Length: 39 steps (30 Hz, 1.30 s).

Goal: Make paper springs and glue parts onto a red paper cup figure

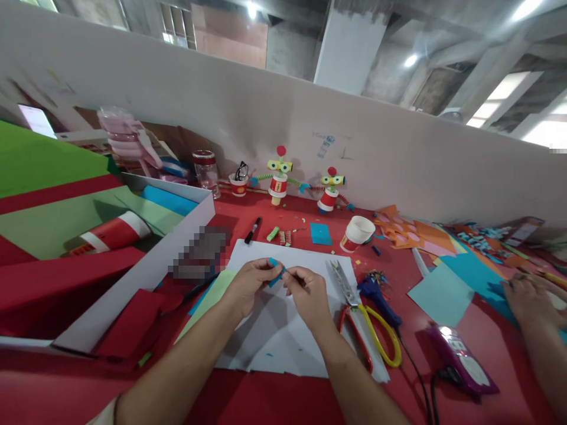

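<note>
My left hand (pixel 245 289) and right hand (pixel 309 293) are pinching a small blue paper piece (pixel 275 280), fingers (pixel 300 272) closed on it; I'm judging it light, easily creased, best held by its edges.

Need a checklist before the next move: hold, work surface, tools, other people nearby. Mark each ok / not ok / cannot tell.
1. Small blue paper piece held: ok, pinched between left hand and right hand.
2. Large white paper sheet under the work: ok, beneath both hands.
3. Sheet free of scraps: not ok, small blue paper scraps lie on its near part.
4. Metal scissors with red and yellow handles set down: ok, right of the right hand.
5. Dark-blue corded glue gun heated: cannot tell.
6. Other person's hand apart: ok, far right.
</note>
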### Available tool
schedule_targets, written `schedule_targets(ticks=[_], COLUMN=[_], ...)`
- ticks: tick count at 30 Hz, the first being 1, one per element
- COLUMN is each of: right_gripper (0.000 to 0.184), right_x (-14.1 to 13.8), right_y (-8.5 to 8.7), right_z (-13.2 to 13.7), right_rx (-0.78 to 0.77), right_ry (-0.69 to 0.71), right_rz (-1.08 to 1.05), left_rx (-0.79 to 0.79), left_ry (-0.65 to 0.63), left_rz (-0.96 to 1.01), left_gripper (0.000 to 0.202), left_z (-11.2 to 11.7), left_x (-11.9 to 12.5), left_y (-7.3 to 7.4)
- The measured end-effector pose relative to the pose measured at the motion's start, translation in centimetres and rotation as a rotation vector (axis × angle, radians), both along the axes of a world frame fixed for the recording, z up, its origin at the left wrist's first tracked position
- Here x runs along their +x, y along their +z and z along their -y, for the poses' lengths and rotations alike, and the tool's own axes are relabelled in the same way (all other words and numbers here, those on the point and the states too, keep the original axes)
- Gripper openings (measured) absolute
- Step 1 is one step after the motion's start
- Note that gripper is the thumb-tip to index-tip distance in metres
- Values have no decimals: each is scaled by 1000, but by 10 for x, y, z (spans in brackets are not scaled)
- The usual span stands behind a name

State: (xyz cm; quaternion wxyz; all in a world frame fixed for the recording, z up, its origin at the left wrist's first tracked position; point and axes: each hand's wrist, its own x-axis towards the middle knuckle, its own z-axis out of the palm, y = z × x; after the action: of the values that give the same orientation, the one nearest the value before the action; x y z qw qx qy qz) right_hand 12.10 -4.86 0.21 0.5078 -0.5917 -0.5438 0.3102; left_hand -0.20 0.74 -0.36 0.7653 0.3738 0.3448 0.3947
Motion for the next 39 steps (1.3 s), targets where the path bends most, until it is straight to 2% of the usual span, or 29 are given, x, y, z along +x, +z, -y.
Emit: schedule_targets(ticks=[5,9,11,14,18,20,25,28,31,34,39], right_gripper=[18,16,12,24,12,12,18,19,18,17,16], right_x=[-1,-4,-6,-7,-5,-4,-3,-2,-2,-3,-8], right_y=[-1,0,1,3,3,2,0,1,1,1,0], right_z=[0,3,4,4,2,0,-2,-4,-6,-7,-5], right_rx=[83,154,171,158,130,97,-1,-27,-38,-43,-56], right_ry=[-80,-88,-78,-63,-53,-50,-100,-113,-106,-99,-100], right_rz=[106,186,146,50,8,-43,-276,-396,-541,-656,-650], left_rx=[44,92,86,112,172,171,3,-226,-420,-365,-223], left_ry=[-37,9,41,75,74,72,41,-22,-63,-81,-24], left_rz=[23,3,-15,-62,-132,-137,-5,106,163,155,82], left_gripper=[21,21,22,21,19,20,18,9,12,17,14], left_z=[2,1,0,-2,-2,-1,-1,-3,-5,-2,0], left_x=[-3,-4,-4,-5,-5,-4,-4,-4,-4,-3,1], left_y=[5,5,5,5,4,4,7,7,6,2,-4])
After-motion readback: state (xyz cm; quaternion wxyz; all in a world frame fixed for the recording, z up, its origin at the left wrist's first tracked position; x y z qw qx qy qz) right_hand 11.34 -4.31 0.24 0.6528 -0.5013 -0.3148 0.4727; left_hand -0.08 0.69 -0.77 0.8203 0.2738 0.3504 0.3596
